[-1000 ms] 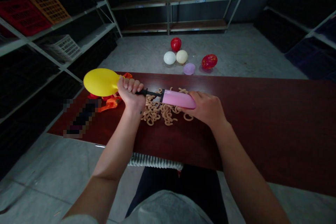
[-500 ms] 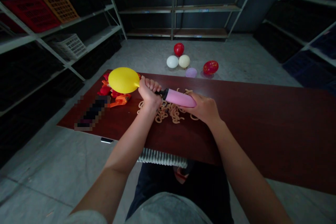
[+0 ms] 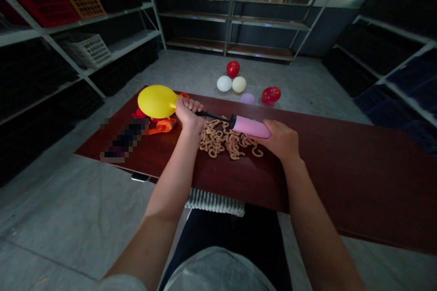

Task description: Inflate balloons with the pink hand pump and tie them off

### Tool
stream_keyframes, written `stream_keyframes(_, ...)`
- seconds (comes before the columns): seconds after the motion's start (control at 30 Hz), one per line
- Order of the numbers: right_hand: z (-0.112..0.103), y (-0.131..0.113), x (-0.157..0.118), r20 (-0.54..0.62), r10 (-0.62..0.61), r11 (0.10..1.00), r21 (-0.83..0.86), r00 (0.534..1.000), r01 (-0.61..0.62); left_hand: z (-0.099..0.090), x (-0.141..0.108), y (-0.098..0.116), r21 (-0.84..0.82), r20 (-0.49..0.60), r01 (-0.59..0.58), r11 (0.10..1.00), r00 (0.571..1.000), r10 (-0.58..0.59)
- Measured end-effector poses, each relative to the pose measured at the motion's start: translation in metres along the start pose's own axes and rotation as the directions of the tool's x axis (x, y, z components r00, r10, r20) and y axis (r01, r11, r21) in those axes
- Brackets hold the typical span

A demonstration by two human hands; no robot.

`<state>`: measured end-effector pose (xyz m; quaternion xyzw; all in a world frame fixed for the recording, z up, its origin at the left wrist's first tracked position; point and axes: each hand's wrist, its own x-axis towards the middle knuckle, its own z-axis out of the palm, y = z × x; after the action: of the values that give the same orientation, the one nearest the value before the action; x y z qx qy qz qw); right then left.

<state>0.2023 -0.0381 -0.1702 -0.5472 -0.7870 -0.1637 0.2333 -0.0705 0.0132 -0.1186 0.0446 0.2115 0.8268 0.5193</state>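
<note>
At the left end of the dark reddish surface [image 3: 341,168], a pixelated dark patch [image 3: 126,138] hides whatever lies there; beside it, the yellow balloon [image 3: 155,101] is puffed out and smooth, with limp orange balloons [image 3: 164,125] partly behind and below it. The balloon's neck runs into the left hand [image 3: 189,112], whose grip is closed around it and the black end of the pump; the fingers cover the exact join, so how the neck sits there cannot be told. From that fist a black rod [image 3: 218,117] runs rightward to the pink pump barrel [image 3: 252,127] — and this is what has changed: half a second ago the rod was almost all inside the barrel, while now a good length shows between the two hands. The pump is drawn out, which looks like the open part of a stroke, with the yellow balloon held at its end throughout. Below the rod, tan curled pieces [image 3: 212,142] lie in a loose heap on the surface, some overlapping. Beyond the far edge, on the floor [image 3: 300,82], a white balloon [image 3: 224,83], a red balloon [image 3: 233,69] and a cream balloon [image 3: 239,84] sit close together, with a lilac balloon [image 3: 247,98] nearer the surface and a mottled red balloon [image 3: 271,95] farther right. The right hand [image 3: 282,138] has its grip closed on the barrel's far end — tilted slightly down to the right, above the surface.
</note>
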Motion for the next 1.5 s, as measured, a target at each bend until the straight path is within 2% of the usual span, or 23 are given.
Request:
stream_keyframes(0.27,-0.012,0.018,0.0,-0.043,0.073,0.997,0.011,0.996,-0.073,0.003,0.004,0.024,-0.008,0.058,-0.089,0.996,0.994,0.089)
stream_keyframes(0.47,-0.012,0.018,-0.001,-0.01,0.109,0.987,0.123,0.994,-0.107,0.01,-0.008,0.023,0.021,0.104,-0.136,0.99,0.986,0.133)
stream_keyframes(0.67,-0.013,0.016,-0.001,0.036,0.1,0.989,0.106,0.994,-0.103,0.004,-0.006,0.02,0.133,0.165,-0.165,0.977,0.976,0.142)
stream_keyframes(0.77,-0.015,0.007,0.001,0.057,0.087,0.991,0.102,0.995,-0.092,0.005,-0.008,0.016,0.142,0.163,-0.143,0.98,0.979,0.119)
stream_keyframes(0.93,-0.016,-0.022,0.001,0.1,0.068,0.992,0.1,0.993,-0.078,0.009,-0.023,-0.004,0.229,0.086,-0.061,0.971,0.995,0.042)
stream_keyframes(1.07,-0.01,-0.04,-0.001,0.089,0.071,0.987,0.138,0.994,-0.083,0.01,-0.038,-0.023,0.186,0.139,0.033,0.982,0.988,-0.059)
stream_keyframes(1.13,-0.007,-0.043,-0.002,0.096,0.08,0.984,0.149,0.992,-0.094,0.01,-0.042,-0.029,0.177,0.15,0.05,0.983,0.986,-0.077)
stream_keyframes(1.3,-0.006,-0.039,0.0,0.084,0.086,0.982,0.163,0.993,-0.099,0.01,-0.038,-0.032,0.238,0.087,0.058,0.97,0.993,-0.081)
stream_keyframes(1.5,-0.003,-0.044,0.008,0.029,0.096,0.981,0.169,0.995,-0.099,0.004,-0.022,-0.027,0.175,0.13,0.075,0.982,0.987,-0.099)
